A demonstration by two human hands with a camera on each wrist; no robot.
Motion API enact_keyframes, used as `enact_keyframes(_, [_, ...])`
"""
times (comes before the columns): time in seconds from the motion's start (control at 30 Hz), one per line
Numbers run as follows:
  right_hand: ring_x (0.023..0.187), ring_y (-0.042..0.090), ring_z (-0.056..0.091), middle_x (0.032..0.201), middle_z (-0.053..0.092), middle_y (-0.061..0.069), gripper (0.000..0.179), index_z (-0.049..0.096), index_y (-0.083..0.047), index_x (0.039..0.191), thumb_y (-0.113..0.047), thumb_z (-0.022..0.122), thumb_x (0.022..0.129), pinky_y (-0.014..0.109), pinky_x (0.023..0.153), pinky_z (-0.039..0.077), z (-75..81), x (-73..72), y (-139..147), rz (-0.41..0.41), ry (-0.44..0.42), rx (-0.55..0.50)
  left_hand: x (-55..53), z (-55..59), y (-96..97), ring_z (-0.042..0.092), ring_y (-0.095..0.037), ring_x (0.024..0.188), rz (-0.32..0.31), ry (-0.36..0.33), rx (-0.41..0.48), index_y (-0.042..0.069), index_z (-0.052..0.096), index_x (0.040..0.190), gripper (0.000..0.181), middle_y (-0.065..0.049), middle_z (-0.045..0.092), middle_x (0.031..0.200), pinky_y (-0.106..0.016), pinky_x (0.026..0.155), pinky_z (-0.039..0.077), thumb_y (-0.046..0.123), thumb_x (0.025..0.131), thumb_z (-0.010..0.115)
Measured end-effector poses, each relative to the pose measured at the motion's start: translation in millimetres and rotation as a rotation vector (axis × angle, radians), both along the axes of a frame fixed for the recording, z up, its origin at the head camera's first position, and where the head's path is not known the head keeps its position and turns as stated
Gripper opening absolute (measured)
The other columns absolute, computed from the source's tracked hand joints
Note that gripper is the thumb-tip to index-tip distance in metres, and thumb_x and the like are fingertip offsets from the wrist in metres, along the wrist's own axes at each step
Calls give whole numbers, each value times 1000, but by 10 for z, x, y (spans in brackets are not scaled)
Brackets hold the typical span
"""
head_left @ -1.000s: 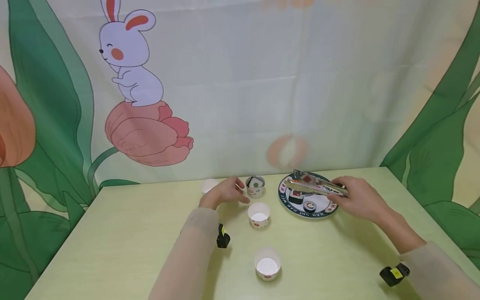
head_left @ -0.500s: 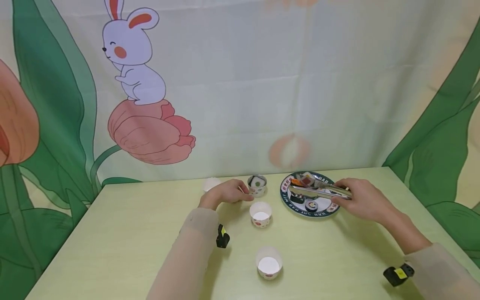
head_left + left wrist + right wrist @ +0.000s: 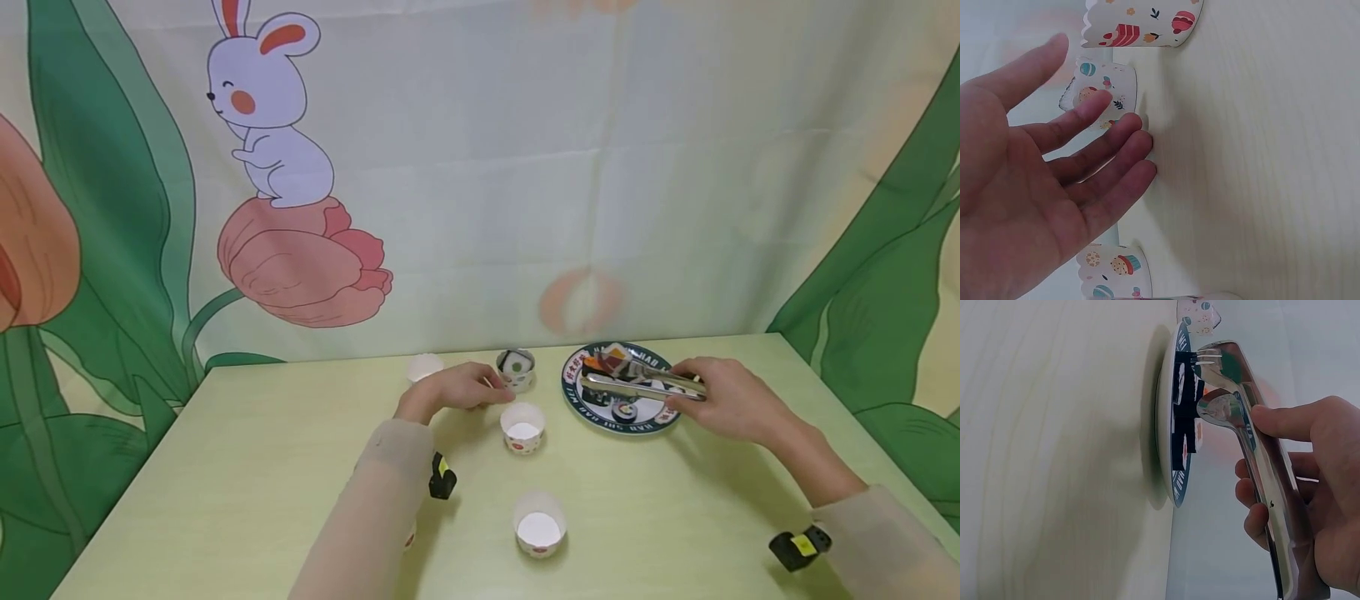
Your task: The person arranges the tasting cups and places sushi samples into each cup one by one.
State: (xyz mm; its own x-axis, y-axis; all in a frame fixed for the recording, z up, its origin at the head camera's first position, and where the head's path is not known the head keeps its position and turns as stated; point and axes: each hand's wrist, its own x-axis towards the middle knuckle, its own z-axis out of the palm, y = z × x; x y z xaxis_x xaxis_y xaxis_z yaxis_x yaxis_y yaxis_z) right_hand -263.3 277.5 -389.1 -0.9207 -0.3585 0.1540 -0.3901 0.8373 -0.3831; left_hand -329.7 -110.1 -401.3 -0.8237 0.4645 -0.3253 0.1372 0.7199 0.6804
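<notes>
My right hand (image 3: 731, 398) grips metal serving tongs (image 3: 637, 390) that have a fork end (image 3: 1210, 359) and a spoon end (image 3: 1219, 407). These ends reach over a dark-rimmed plate (image 3: 637, 428) and sit right at the sushi pieces (image 3: 1180, 440) on it. A small round sushi roll (image 3: 624, 412) lies near the plate's front. My left hand (image 3: 459, 388) holds nothing; its fingers are loosely bent in the left wrist view. It hovers beside a printed paper cup (image 3: 517, 382) with a piece of sushi (image 3: 517, 363) in it, and close behind an empty paper cup (image 3: 522, 444).
Another paper cup (image 3: 425, 367) stands at the back left, partly behind my left hand. One more cup (image 3: 540, 546) is near the front, and a sliver of a cup (image 3: 410, 536) shows past my left sleeve. A printed cloth (image 3: 465, 167) hangs behind the table.
My left hand has shifted slightly right, toward the cups. The tongs have turned and moved a little over the plate, and more of the sushi at its back shows.
</notes>
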Motion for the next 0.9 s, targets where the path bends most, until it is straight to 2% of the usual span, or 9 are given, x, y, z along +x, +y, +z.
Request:
enact_keyframes(0.2, [93, 30, 65, 110, 71, 18, 42, 67, 7, 123, -21, 77, 93, 52, 82, 53, 7, 10, 0, 2, -10, 4, 45, 17, 9, 58, -30, 106, -30, -34, 18, 8, 60, 129, 48, -8, 61, 109, -43, 97, 49, 45, 98, 68])
enact_keyframes(0.33, [94, 30, 65, 111, 71, 18, 43, 67, 7, 122, -21, 77, 92, 54, 83, 53, -2, 1, 7, 10, -2, 8, 66, 31, 21, 59, -27, 109, -67, -56, 35, 7, 57, 135, 56, -9, 62, 121, -44, 100, 49, 45, 96, 71])
enact_keyframes(0.43, [96, 31, 65, 113, 70, 19, 44, 67, 7, 123, -23, 78, 92, 55, 84, 53, -5, -5, 13, 17, 1, 12, 84, 46, 25, 58, -25, 114, -89, -87, 49, 7, 53, 140, 63, -11, 59, 132, -45, 104, 48, 41, 93, 76])
enact_keyframes(0.57, [98, 32, 65, 114, 70, 19, 44, 67, 7, 123, -22, 78, 91, 56, 85, 53, -6, -17, 29, 20, 3, 9, 109, 51, 30, 54, -27, 124, -122, -113, 46, 9, 49, 144, 70, -12, 55, 137, -47, 108, 43, 35, 89, 82])
enact_keyframes(0.7, [97, 31, 65, 113, 70, 18, 44, 67, 6, 122, -23, 79, 91, 54, 83, 53, -8, -37, 48, 26, 3, 8, 128, 47, 36, 51, -29, 127, -162, -89, 16, 12, 48, 146, 76, -10, 53, 138, -47, 109, 40, 32, 85, 87])
enact_keyframes(0.9, [96, 29, 66, 110, 71, 17, 42, 68, 6, 120, -21, 80, 91, 51, 82, 53, -18, -67, 48, 70, 18, 4, 144, 51, 57, 52, -32, 126, -206, -50, 23, 11, 49, 144, 76, -12, 52, 137, -44, 108, 41, 23, 82, 90])
